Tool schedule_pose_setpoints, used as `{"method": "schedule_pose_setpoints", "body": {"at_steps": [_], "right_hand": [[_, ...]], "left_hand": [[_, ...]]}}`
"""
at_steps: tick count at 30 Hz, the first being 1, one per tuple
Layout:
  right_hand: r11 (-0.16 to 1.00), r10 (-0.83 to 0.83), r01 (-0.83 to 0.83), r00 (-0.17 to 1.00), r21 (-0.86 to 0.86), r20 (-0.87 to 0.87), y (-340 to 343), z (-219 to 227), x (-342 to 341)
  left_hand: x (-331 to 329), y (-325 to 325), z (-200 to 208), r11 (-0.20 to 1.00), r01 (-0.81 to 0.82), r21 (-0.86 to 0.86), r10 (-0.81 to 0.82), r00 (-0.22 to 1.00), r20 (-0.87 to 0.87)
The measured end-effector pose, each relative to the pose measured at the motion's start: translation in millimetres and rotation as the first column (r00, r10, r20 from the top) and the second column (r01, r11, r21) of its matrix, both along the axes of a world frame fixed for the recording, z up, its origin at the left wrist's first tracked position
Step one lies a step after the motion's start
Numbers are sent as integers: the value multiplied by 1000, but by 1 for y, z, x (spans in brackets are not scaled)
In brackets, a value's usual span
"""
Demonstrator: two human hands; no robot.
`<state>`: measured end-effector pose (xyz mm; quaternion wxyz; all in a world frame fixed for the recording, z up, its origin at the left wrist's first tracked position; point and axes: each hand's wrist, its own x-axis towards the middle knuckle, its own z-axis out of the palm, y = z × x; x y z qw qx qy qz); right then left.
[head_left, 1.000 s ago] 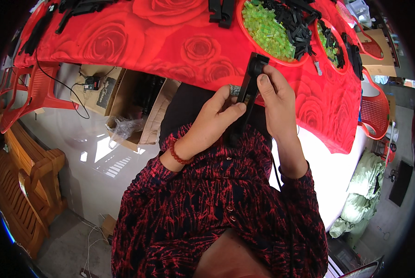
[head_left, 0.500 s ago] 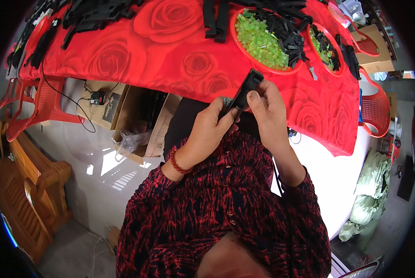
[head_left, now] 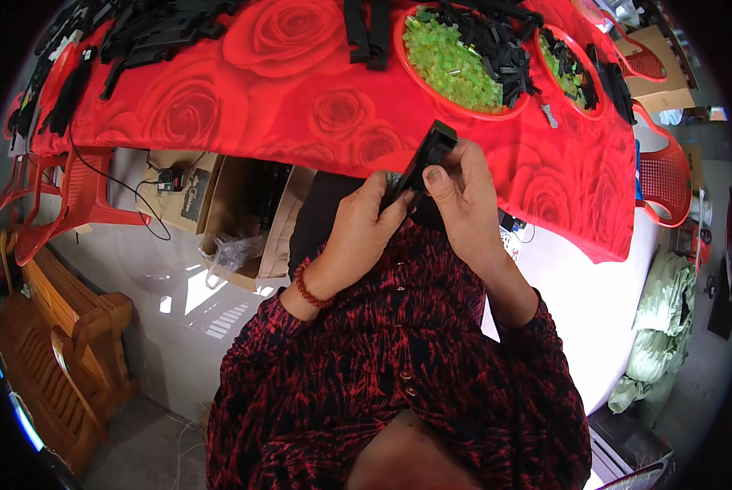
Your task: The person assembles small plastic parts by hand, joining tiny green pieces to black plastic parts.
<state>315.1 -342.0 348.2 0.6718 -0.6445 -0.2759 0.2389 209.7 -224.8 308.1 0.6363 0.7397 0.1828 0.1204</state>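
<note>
Black part [head_left: 431, 151]: long and narrow, raised in front of the seated person, near the front edge of the counter [head_left: 300, 98], upper end tilted toward the right.
Left hand [head_left: 358, 229]: its grip pinches the lower end between thumb and fingers; a red beaded bracelet [head_left: 307, 286] circles the wrist.
Right hand [head_left: 468, 208]: its grip closes on the upper end, thumb on the near side, fingers behind.
Grey speckled bit [head_left: 393, 179]: shows beside the left fingertips; from here I cannot tell what it is.
Counter cover: bright red, patterned with large roses.
Large red tray [head_left: 492, 117]: sits beyond the right hand, with yellow-green pieces [head_left: 447, 65] on its left side and small black pieces [head_left: 509, 61] on its right.
Small red tray [head_left: 600, 91]: just right of it, similarly filled.
Black bars [head_left: 378, 37]: two, side by side, left of the large tray.
</note>
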Motion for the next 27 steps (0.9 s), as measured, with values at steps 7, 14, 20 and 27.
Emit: {"method": "schedule_pose_setpoints", "body": {"at_steps": [7, 14, 20, 27], "right_hand": [[989, -25, 18, 999, -144, -47, -5, -7, 12], [993, -110, 103, 977, -48, -180, -6, -10, 37], [994, -111, 110, 958, -17, -265, -7, -4, 36], [999, -21, 9, 940, -38, -339, -29, 10, 48]], "left_hand": [[9, 15, -2, 945, 163, -284, -202, 973, -112], [11, 27, -3, 908, 258, -331, -315, 940, -131], [9, 20, -6, 891, 148, -429, -201, 976, -82], [5, 32, 5, 963, 235, -134, -253, 958, -139]]}}
